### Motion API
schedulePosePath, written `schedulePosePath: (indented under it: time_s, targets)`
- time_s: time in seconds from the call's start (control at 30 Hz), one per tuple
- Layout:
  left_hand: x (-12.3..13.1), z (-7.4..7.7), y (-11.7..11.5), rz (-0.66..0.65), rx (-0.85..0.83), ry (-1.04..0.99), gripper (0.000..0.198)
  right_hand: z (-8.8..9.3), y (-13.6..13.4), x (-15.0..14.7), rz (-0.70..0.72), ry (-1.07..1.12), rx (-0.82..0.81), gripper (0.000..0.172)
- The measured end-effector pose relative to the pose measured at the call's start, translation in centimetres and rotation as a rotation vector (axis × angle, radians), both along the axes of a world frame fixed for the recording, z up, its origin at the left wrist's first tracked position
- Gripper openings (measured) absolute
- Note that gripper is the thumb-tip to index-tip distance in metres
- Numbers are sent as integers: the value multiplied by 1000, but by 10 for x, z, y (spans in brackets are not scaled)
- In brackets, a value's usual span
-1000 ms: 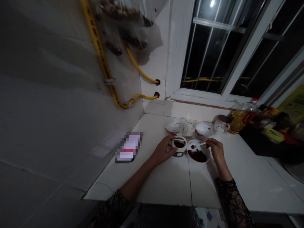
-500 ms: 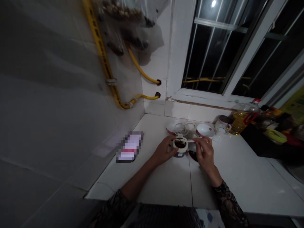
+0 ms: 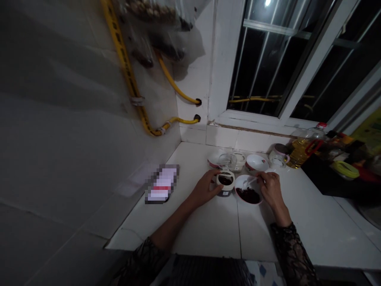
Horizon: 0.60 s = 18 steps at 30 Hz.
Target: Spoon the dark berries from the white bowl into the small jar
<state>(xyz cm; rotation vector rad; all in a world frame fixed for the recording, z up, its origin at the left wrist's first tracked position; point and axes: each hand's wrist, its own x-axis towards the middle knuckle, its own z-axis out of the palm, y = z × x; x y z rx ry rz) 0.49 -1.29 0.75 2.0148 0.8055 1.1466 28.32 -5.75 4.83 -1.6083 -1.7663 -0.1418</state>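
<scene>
Okay: white spoon (image 3: 247, 182) at the bowl (image 3: 255, 185), jar (image 3: 225, 193) held

Nearest: dark lace sleeves (image 3: 294, 248) at the front edge of the white tiled table (image 3: 208, 234). Left hand (image 3: 204, 190) has its fingers wrapped round the jar, thumb on the near side. Jar stands upright on the table, pale rim, clear lid (image 3: 227, 160) flipped up, dark contents visible.

Right hand (image 3: 271, 187) pinches the spoon handle between thumb and fingers. Spoon head is inside the bowl's outline; can't tell if it touches the dark red-brown crumbly stuff (image 3: 249, 195). Bowl sits just right of the jar.

Off left, by the wall: pixelated phone-like device (image 3: 162, 184). Behind the jar: second pale-rimmed jar (image 3: 239, 162) between two more bowls. Farther right: lidded glass jar (image 3: 279, 155), oil bottle (image 3: 297, 153), black box (image 3: 315, 176) full of containers. Back: barred window (image 3: 263, 59), yellow pipe (image 3: 125, 67), hanging plastic bags (image 3: 157, 24).
</scene>
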Motion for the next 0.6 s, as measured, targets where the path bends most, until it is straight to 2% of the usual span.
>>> schedulePosePath:
  time_s: [0.1, 0.2, 0.37, 0.47, 0.6]
  targets:
    - [0, 0, 0, 3, -2, 6, 43, -1, 1, -10, 67, 75, -109, 24]
    - [0, -2, 0, 4, -5, 14, 43, 0, 1, -21, 139, 280, -207, 24]
    - [1, -2, 1, 10, -5, 14, 44, 1, 1, -22, 115, 681, -353, 20]
    - [1, -1, 1, 9, 7, 8, 43, 1, 3, -18, 79, 805, -347, 20]
    - [0, 0, 0, 16, 8, 14, 43, 1, 4, -12, -16, 825, -276, 22]
